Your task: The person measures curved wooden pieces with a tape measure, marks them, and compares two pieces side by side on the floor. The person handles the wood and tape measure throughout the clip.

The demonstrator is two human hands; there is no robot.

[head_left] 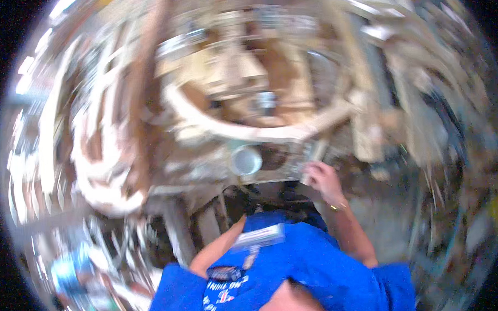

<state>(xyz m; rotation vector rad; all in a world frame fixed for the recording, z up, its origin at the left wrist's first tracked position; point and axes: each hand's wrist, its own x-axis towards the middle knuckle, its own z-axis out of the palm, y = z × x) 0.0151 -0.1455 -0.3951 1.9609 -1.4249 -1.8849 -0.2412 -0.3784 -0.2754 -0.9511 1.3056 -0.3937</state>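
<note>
The whole view is smeared by motion. My right hand (pixel 324 181) is at the near edge of the cluttered workbench (pixel 200 176), its fingers bent and drawn together. A small pale thing seems to be at the fingertips, too blurred to name. Just beyond the fingers is a narrow pale strip (pixel 319 150). To the left of this hand stands a round, whitish-topped container (pixel 246 160), perhaps a cup or can. My left forearm (pixel 219 247) reaches forward close to my body, and the hand at its end is hidden.
A curved pale wooden piece (pixel 248 132) arcs across the bench, with several wooden boards behind it. A small grey-blue object (pixel 266 101) sits inside the arc. Long timber pieces (pixel 146 104) stand at left, more (pixel 366 124) at right. A blue item (pixel 72 268) lies lower left.
</note>
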